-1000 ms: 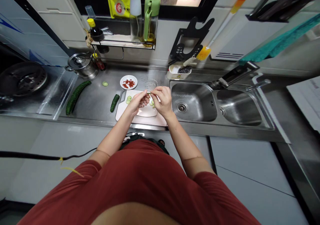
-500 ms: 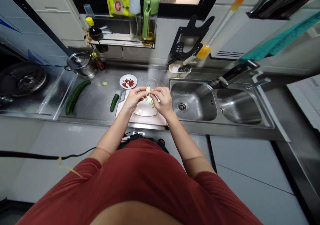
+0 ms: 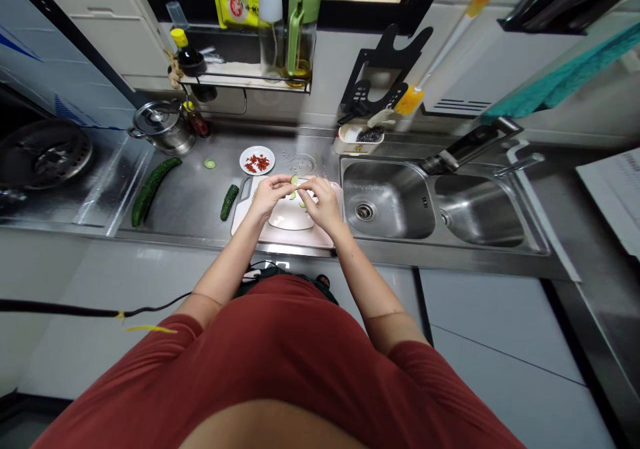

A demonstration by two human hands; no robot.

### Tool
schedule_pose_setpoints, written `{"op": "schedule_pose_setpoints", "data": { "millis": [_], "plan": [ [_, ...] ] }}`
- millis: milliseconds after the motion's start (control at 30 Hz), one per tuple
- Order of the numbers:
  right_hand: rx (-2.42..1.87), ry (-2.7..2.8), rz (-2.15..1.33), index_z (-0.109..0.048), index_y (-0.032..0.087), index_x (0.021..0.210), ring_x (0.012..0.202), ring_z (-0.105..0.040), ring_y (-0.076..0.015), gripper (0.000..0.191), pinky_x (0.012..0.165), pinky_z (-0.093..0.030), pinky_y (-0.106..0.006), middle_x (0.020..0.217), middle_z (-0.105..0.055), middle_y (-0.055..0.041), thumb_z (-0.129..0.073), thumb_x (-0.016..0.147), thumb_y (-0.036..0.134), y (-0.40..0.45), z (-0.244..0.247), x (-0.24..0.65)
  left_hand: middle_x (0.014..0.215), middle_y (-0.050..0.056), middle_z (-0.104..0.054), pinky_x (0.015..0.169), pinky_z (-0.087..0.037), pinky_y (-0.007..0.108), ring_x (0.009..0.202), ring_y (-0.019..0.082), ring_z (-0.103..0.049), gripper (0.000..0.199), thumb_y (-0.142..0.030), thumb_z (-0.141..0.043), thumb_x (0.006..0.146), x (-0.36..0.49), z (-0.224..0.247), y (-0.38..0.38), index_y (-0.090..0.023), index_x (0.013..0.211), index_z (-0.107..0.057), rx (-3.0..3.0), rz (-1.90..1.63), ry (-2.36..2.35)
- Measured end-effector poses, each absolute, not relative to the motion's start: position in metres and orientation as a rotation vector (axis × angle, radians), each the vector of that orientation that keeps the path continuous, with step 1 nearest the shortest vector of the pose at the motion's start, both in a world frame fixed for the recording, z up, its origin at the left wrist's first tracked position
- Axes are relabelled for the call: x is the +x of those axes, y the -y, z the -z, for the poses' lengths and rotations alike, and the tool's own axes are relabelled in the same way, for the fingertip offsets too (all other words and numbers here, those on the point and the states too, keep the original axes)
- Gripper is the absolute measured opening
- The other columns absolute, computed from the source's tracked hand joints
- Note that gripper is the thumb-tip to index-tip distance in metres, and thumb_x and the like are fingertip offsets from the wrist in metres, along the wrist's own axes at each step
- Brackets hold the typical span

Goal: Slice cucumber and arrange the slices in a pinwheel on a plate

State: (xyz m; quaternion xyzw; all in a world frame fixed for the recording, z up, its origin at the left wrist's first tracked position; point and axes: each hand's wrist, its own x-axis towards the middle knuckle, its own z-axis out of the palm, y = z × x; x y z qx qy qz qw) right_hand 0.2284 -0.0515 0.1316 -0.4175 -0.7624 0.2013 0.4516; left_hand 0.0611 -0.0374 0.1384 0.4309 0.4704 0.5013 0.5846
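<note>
Over a white plate [image 3: 291, 220], my left hand [image 3: 270, 196] and my right hand [image 3: 321, 204] meet with their fingertips close together. Both are closed in a pinch at a thin, pale green cucumber slice [image 3: 295, 179]; fingers hide part of it. More cucumber slices [image 3: 302, 204] lie on the plate below, partly covered by my hands. Under the plate is a pale cutting board [image 3: 320, 238]. A short piece of cucumber [image 3: 229, 202] rests on the steel counter just left of the board.
A small plate of chopped red pieces [image 3: 257, 161] stands behind the board. To the left are a whole cucumber [image 3: 154, 190], a cut cucumber end [image 3: 209, 164] and a lidded pot [image 3: 164, 128]. A double sink [image 3: 390, 199] lies to the right.
My fingertips have shifted slightly at the slice, which sits a little differently between them. Both hands stay over the plate, and the view has tilted slightly.
</note>
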Motion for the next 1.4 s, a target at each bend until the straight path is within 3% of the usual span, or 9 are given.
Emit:
{"op": "schedule_pose_setpoints", "data": {
  "millis": [433,833,1133,1400],
  "plan": [
    [-1.137,1.766,-0.763,-0.064,0.021,0.081,0.078,-0.058,-0.0166,0.017,0.071,-0.046,-0.029,0.080,-0.064,-0.0017,-0.056,0.087,0.035,0.049,-0.127,0.227,0.071,0.001,-0.067,0.063,-0.045,0.024,0.066,0.011,-0.059,0.040,-0.031,-0.083,0.054,0.062,-0.132,0.039,-0.014,0.087,-0.068,1.029,-1.183,-1.135],
    [-1.319,1.742,-1.126,-0.067,0.017,0.080,0.069,-0.059,-0.0139,0.013,0.068,-0.045,-0.025,0.075,-0.068,-0.0005,-0.058,0.078,0.026,0.047,-0.056,0.227,0.053,-0.003,-0.058,0.053,-0.038,0.022,0.052,0.010,-0.053,0.035,-0.022,-0.080,0.048,0.059,-0.077,0.042,-0.016,0.079,-0.066,0.920,-0.935,-1.306],
    [-1.455,1.830,-1.167,-0.070,0.015,0.079,0.070,-0.061,-0.0134,0.011,0.066,-0.043,-0.022,0.074,-0.070,-0.0017,-0.059,0.078,0.019,0.042,-0.001,0.221,0.053,-0.003,-0.059,0.050,-0.037,0.019,0.050,0.008,-0.051,0.036,-0.018,-0.077,0.049,0.057,-0.032,0.043,-0.014,0.081,-0.063,0.890,-0.860,-1.356],
    [-1.574,1.999,-1.082,-0.071,0.015,0.083,0.070,-0.059,-0.0127,0.014,0.065,-0.040,-0.019,0.078,-0.070,-0.0025,-0.058,0.081,0.019,0.043,0.007,0.217,0.048,-0.008,-0.051,0.047,-0.034,0.018,0.042,0.006,-0.041,0.034,-0.016,-0.072,0.058,0.055,-0.004,0.037,-0.014,0.091,-0.065,1.073,-0.647,-1.560]
  ]
}}
